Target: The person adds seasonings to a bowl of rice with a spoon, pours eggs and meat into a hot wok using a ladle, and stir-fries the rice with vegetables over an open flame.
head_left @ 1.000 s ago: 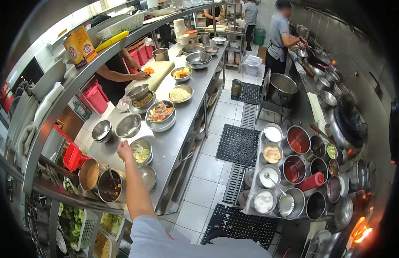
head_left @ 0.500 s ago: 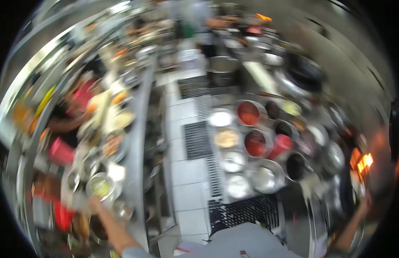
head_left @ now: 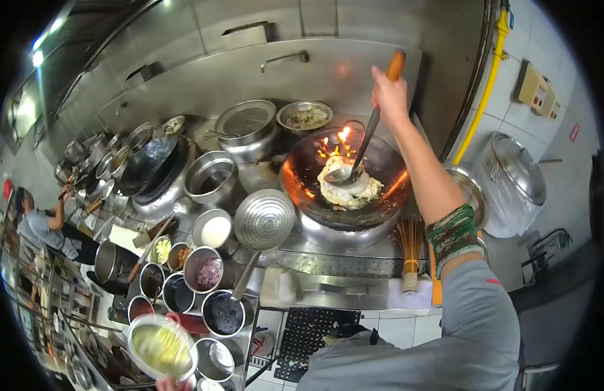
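Between the bowl (head_left: 136,352) in the left hand (head_left: 173,384) and the wok (head_left: 383,156), pots (head_left: 201,252) and a skimmer (head_left: 265,218) stand in the way. Flames (head_left: 343,134) rise at the wok's back; the front edge lies open between skimmer and brush (head_left: 410,251).

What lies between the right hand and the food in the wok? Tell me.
The ladle: the right hand grips its wooden handle, and it reaches down to the food in the wok. The head view shows this.

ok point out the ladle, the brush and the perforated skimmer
Ladle (head_left: 367,139), head view, on the middle of its shaft.
Brush (head_left: 410,246), head view, on its bristles.
Perforated skimmer (head_left: 265,219), head view, centre of its disc.
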`<state>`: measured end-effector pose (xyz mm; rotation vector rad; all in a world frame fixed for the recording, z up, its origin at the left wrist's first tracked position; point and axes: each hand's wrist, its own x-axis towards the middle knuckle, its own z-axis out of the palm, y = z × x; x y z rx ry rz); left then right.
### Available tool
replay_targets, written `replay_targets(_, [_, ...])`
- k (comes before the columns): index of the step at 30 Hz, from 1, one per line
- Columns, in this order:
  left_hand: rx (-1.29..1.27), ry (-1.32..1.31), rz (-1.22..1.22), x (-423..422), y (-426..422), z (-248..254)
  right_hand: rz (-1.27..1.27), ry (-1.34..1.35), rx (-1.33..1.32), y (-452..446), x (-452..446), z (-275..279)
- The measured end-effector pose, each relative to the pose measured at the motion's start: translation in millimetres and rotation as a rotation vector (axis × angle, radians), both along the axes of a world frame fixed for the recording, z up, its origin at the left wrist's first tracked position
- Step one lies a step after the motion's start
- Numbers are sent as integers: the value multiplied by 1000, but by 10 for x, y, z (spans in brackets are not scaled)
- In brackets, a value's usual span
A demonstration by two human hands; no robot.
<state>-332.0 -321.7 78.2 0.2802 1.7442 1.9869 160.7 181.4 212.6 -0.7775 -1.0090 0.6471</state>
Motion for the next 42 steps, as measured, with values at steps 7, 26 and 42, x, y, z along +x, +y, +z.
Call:
replay_targets(7, [-7,-8,-643,1603,2762,-98,39,-11,-171,58,256,-102])
replay_targets(26, [271,-300,-410,1567,3043,-85,-45,-29,-98,-282,571,-372])
replay_targets(42, [292,-193,1484,-661,-4353,-1594,-388,-359,32,-288,497,-621])
